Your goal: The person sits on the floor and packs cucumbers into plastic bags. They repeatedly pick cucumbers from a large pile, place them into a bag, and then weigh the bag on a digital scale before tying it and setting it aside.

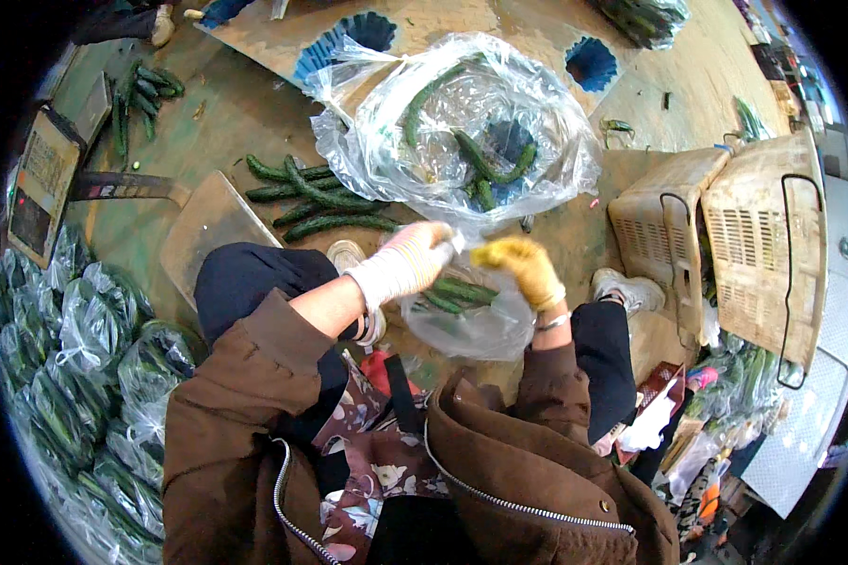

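My left hand [408,263], in a white knit glove, is closed round the gathered neck of a clear plastic bag. The bag [490,331] hangs between my knees with green cucumbers [459,294] inside. My right hand [523,270], in a yellow glove, is beside the bag's neck with its fingers drawn together; blur hides what they hold, if anything. In front lies a large open clear plastic sack [367,122] with a few curved cucumbers [485,162] in it. Several loose cucumbers [316,200] lie on the floor left of the sack.
Bagged cucumbers [75,377] are piled at left beside a scale with a display [42,193] and its metal plate [215,235]. More loose cucumbers [143,97] lie beyond. Beige plastic crates [758,245] stand at right. A board with blue-lined holes [264,42] lies at the back.
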`<move>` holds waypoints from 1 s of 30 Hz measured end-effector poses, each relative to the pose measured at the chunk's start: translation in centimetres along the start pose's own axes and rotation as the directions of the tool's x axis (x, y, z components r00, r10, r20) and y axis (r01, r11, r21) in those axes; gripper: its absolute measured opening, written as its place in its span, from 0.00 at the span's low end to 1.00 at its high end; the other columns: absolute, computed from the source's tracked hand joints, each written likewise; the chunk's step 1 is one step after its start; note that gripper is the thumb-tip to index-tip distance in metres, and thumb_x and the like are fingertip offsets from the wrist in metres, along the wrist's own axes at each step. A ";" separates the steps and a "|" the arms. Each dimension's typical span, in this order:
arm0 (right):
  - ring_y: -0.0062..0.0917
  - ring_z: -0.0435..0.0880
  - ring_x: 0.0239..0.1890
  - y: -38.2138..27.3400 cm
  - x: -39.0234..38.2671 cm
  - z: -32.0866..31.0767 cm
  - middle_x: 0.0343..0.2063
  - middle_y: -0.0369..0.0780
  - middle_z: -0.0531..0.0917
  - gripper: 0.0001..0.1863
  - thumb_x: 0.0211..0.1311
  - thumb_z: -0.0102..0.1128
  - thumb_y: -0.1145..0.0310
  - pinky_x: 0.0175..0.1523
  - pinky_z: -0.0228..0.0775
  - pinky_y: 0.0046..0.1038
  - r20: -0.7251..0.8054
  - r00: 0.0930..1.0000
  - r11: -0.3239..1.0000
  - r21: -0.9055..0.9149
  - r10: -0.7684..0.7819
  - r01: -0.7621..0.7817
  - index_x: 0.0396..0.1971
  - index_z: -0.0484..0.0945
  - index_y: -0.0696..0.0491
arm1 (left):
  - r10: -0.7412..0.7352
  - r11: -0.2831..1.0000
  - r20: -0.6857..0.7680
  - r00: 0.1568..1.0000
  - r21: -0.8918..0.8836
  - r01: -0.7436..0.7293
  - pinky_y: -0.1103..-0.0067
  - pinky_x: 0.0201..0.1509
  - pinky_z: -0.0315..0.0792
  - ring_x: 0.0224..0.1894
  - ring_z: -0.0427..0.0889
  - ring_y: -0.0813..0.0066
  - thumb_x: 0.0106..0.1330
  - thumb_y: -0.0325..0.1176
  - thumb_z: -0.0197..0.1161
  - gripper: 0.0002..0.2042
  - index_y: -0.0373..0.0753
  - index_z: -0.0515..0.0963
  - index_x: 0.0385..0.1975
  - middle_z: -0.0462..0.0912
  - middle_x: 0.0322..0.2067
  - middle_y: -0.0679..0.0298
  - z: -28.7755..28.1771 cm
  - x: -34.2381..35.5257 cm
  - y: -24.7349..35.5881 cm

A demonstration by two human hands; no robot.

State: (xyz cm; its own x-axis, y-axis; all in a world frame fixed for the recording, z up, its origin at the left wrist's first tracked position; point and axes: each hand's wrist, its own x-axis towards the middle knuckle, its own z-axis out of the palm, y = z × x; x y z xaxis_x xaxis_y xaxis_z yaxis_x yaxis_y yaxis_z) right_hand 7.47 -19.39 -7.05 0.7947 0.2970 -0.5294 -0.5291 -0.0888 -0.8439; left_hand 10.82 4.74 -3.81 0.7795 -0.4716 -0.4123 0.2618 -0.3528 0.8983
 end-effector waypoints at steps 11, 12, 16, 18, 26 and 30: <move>0.36 0.81 0.42 -8.5 30.4 -6.4 0.37 0.45 0.82 0.17 0.50 0.57 0.58 0.49 0.70 0.30 0.040 0.998 0.267 -0.963 -0.042 0.050 0.39 0.82 0.49 | 0.048 0.919 0.244 0.969 0.368 -0.138 0.61 0.40 0.70 0.37 0.75 0.43 0.63 0.44 0.52 0.15 0.36 0.73 0.34 0.77 0.29 0.45 0.0 -0.1 2.5; 0.36 0.80 0.44 -9.3 31.7 -7.7 0.39 0.46 0.82 0.18 0.49 0.57 0.56 0.51 0.69 0.31 -0.064 0.998 0.085 -0.995 -0.028 -0.062 0.39 0.81 0.48 | -0.012 0.921 0.253 0.968 0.380 -0.088 0.61 0.39 0.70 0.36 0.75 0.43 0.62 0.42 0.53 0.14 0.35 0.73 0.34 0.77 0.28 0.44 -0.2 0.1 2.9; 0.40 0.78 0.48 -15.4 36.4 -16.5 0.46 0.47 0.79 0.20 0.58 0.47 0.53 0.55 0.67 0.35 -0.204 0.842 0.078 -0.979 -0.499 -0.191 0.45 0.79 0.47 | -0.017 0.929 0.284 0.959 0.360 -0.090 0.61 0.38 0.71 0.35 0.77 0.45 0.59 0.39 0.54 0.13 0.34 0.73 0.35 0.78 0.27 0.45 -0.9 0.0 2.5; 0.38 0.79 0.45 -18.2 36.0 -20.3 0.44 0.46 0.80 0.19 0.58 0.49 0.54 0.53 0.68 0.34 -0.206 0.914 0.278 -0.954 -0.349 -0.109 0.45 0.79 0.46 | -0.058 0.928 0.330 0.942 0.365 -0.070 0.62 0.38 0.72 0.35 0.78 0.46 0.58 0.38 0.55 0.13 0.34 0.74 0.36 0.78 0.28 0.46 -1.4 0.4 3.5; 0.38 0.71 0.57 -11.3 35.3 -19.9 0.51 0.43 0.76 0.22 0.52 0.53 0.70 0.62 0.60 0.32 -0.168 0.908 -0.040 -0.979 -0.385 -0.198 0.51 0.75 0.41 | -0.098 0.934 0.362 0.927 0.356 -0.041 0.62 0.41 0.72 0.39 0.78 0.47 0.49 0.29 0.59 0.13 0.34 0.74 0.35 0.79 0.32 0.46 -1.4 0.8 3.7; 0.39 0.71 0.56 -11.5 33.2 -16.4 0.50 0.45 0.76 0.22 0.50 0.57 0.68 0.60 0.61 0.37 -0.371 0.893 -0.014 -0.922 -0.256 -0.387 0.49 0.76 0.42 | -0.156 0.916 0.398 0.904 0.401 -0.018 0.62 0.40 0.72 0.38 0.77 0.46 0.53 0.37 0.59 0.15 0.36 0.74 0.39 0.79 0.30 0.47 -1.4 0.8 3.5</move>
State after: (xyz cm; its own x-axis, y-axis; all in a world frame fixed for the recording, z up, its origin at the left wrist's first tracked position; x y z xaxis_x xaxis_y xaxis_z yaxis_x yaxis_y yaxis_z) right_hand 44.85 -24.06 -16.38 0.9554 -0.0648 -0.2882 -0.0259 -0.9903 0.1367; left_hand 13.21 4.28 -0.82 0.4373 -0.6927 -0.5734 -0.0031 -0.6388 0.7694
